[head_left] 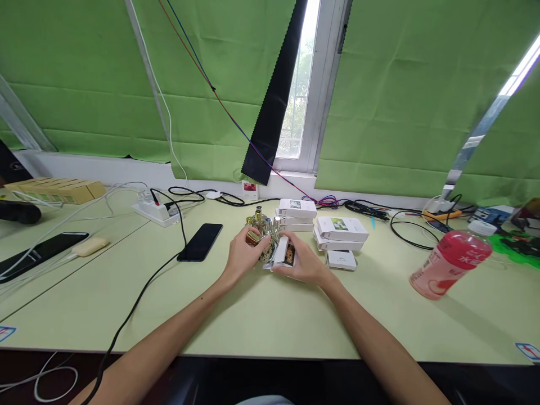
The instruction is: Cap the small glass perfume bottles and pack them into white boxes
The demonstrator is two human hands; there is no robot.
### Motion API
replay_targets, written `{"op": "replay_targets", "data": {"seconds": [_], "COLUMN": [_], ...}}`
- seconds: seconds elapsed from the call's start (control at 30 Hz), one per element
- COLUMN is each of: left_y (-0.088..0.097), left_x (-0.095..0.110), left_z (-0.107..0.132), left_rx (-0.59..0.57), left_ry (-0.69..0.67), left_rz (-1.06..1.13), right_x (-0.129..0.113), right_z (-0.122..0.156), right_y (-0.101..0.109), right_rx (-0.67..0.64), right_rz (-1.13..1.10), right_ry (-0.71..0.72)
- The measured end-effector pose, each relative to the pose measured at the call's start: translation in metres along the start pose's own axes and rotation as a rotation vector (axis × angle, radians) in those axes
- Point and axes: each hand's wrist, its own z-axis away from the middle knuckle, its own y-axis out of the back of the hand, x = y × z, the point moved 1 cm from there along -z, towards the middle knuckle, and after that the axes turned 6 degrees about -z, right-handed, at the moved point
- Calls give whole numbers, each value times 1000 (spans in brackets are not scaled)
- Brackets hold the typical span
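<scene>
My left hand [243,253] is closed around a small bottle with a gold cap [253,238], in the middle of the table. More small glass bottles with shiny metal caps [259,216] stand in a cluster just beyond the fingers. My right hand [307,260] grips a small white box [279,253] with a dark floral picture on its side. The box is tilted, and its near left end lies close to my left fingertips. Part of the bottle is hidden by my left fingers.
Stacked white boxes [341,229] and another stack [296,211] stand beyond my right hand; a small flat box [341,260] lies nearer. A black phone [200,242] is left, a pink drink bottle [451,261] right. Black cables [144,292] cross the left side; a power strip [156,211] sits behind.
</scene>
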Motion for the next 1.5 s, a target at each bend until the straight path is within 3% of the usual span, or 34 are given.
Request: {"op": "replay_targets", "data": {"seconds": [0.47, 1.5], "left_y": [-8, -18], "left_x": [-10, -19], "left_z": [-1, -5], "left_rx": [-34, -175], "left_ry": [28, 67], "left_rz": [71, 247], "right_x": [0, 0], "right_z": [-2, 1], "right_y": [-1, -4], "right_rx": [49, 61], "right_rz": [9, 45], "right_ry": [72, -13]}}
